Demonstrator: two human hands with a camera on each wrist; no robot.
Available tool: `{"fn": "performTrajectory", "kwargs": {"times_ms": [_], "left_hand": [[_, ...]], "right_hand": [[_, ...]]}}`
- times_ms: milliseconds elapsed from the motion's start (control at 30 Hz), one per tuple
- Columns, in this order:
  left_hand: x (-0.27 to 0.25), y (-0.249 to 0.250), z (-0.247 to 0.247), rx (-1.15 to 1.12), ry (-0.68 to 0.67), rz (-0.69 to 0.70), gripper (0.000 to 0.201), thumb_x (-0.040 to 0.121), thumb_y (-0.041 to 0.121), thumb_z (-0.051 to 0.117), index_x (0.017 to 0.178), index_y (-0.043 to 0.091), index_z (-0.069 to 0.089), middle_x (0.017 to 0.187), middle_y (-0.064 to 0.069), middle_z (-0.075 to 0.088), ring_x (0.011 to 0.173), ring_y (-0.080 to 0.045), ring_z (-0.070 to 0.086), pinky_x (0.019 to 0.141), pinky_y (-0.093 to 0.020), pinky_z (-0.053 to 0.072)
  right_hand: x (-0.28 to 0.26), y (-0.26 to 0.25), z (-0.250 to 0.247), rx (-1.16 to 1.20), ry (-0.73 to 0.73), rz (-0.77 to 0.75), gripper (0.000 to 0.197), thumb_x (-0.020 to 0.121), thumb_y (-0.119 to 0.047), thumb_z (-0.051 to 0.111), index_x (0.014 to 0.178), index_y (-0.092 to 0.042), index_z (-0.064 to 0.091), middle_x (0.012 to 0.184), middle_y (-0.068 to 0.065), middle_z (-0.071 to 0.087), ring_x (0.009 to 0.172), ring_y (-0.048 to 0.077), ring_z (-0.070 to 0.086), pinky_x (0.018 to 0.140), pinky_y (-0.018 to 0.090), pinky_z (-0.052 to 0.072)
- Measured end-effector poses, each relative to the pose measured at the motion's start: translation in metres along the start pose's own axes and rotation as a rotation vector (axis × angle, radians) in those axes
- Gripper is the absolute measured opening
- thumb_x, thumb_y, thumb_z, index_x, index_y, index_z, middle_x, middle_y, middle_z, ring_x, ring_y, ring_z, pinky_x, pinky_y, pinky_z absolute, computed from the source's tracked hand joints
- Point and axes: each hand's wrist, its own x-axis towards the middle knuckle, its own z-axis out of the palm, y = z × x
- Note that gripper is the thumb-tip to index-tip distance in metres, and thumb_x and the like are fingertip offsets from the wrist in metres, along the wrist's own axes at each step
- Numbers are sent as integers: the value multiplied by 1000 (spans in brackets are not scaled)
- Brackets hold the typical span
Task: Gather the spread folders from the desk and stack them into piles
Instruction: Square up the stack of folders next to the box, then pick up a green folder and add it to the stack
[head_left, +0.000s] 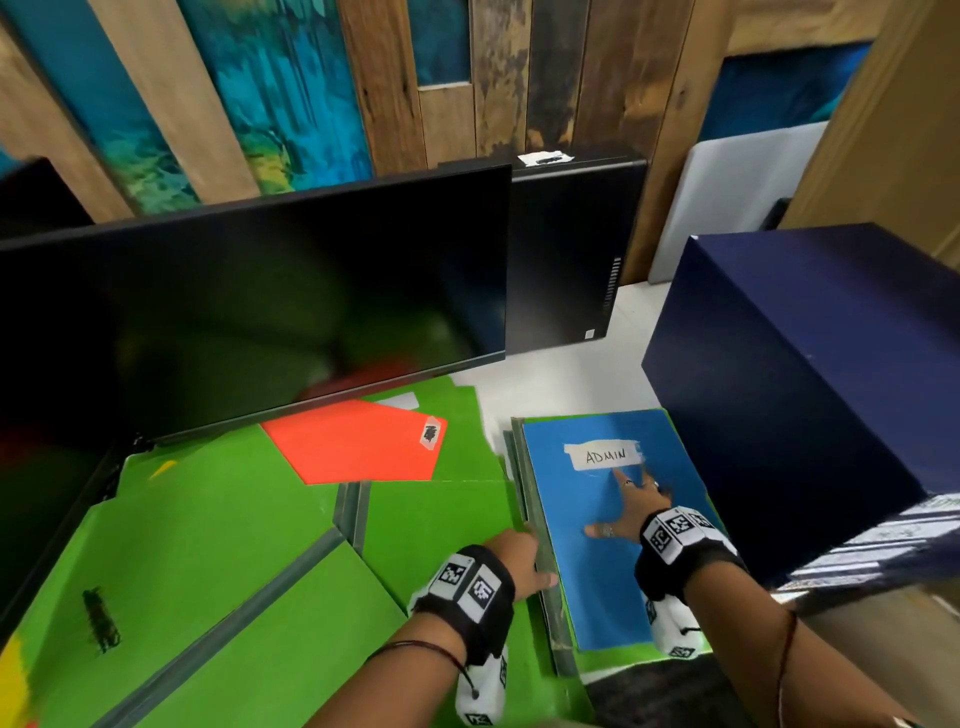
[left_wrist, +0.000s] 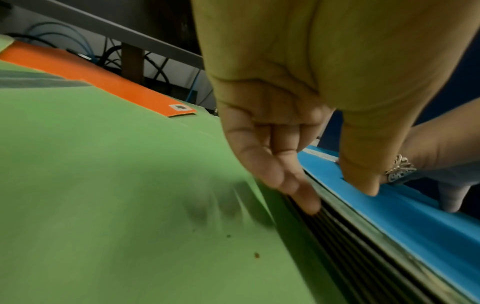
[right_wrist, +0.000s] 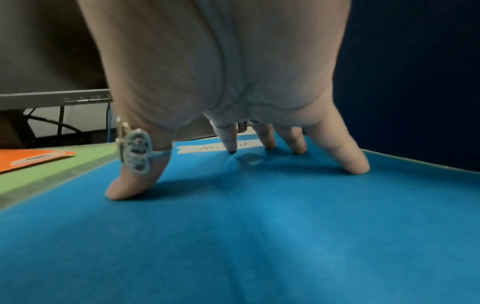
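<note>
A blue folder (head_left: 597, 571) labelled ADMIN tops a pile of green folders at the right-centre of the desk. My right hand (head_left: 626, 506) lies on it with spread, straight fingers, the fingertips (right_wrist: 355, 167) pressing the blue cover (right_wrist: 233, 236). My left hand (head_left: 530, 558) is at the pile's left edge: its straight fingers (left_wrist: 298, 185) touch the stacked spines and the thumb rests on the blue folder (left_wrist: 415, 226). Several green folders (head_left: 208, 545) lie spread to the left, with an orange folder (head_left: 358, 447) on top of them near the monitor.
A dark monitor (head_left: 260, 312) overhangs the back of the spread folders. A black computer tower (head_left: 566, 260) stands behind the pile. A large dark blue box (head_left: 805, 374) stands close against the pile's right side. Cables run under the monitor.
</note>
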Motion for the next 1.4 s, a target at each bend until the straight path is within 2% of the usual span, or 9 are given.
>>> {"fn": "performTrajectory", "kwargs": {"times_ms": [100,233,367,533,667,933,1100,1233,1400], "left_hand": [[0,-7,3,75,-2,-4,73,93,38,48,148,8,11,130,-19,53,120,-32,50,95,-39,46],[-12,-45,-4,-99,212,-60,57,95,26,47,146,21,22,146,-13,34,136,-29,29,113,-38,29],[-36,-118,-12,-128,529,-293,54,93,4,41,143,22,32,142,-8,38,130,-26,34,111,-31,32],[-76,-193,-3,-160,381,-625,69,89,22,56,146,30,17,155,-10,9,141,-38,12,115,-48,24],[-84,-207,14,-227,384,-620,77,85,40,60,147,26,16,157,-7,5,143,-37,8,117,-48,21],[-84,-197,20,-216,478,-598,74,82,50,58,144,20,29,154,-7,20,138,-33,21,116,-40,24],[-88,-196,13,-204,504,-545,80,76,63,58,142,27,31,152,-4,23,136,-29,24,112,-39,28],[-91,-190,1,-244,540,-516,82,75,65,56,143,31,26,154,0,19,140,-26,22,112,-49,26],[-87,-181,-14,-330,532,-411,80,78,65,51,144,27,27,153,-5,24,139,-28,26,113,-46,29]], "right_hand": [[0,-3,2,-40,12,35,112,75,-64,61,150,-19,-8,157,17,-5,145,34,6,119,42,13],[0,-21,-5,-52,29,23,103,74,-58,65,149,-14,9,156,18,5,143,36,14,115,43,24],[-12,-72,-5,-25,232,-269,69,87,-42,57,144,-16,29,155,12,15,143,31,13,114,42,27],[-52,-164,27,-53,157,-715,45,94,-16,51,138,-11,43,147,13,35,136,27,33,115,36,28],[-68,-214,67,-41,-20,-785,48,95,-17,49,141,-6,37,145,17,38,134,29,38,110,35,34],[-63,-247,76,262,-241,-506,59,90,-15,59,141,-4,32,142,15,43,130,28,43,104,34,40],[-63,-234,63,331,-159,-611,22,87,0,56,107,-5,62,86,0,57,107,24,58,80,25,44],[-66,-226,51,561,-197,-654,32,83,5,56,111,-10,56,107,9,62,109,26,58,92,32,48],[-67,-225,36,664,-141,-764,26,87,4,53,100,-14,39,100,2,47,101,11,42,77,19,34]]}}
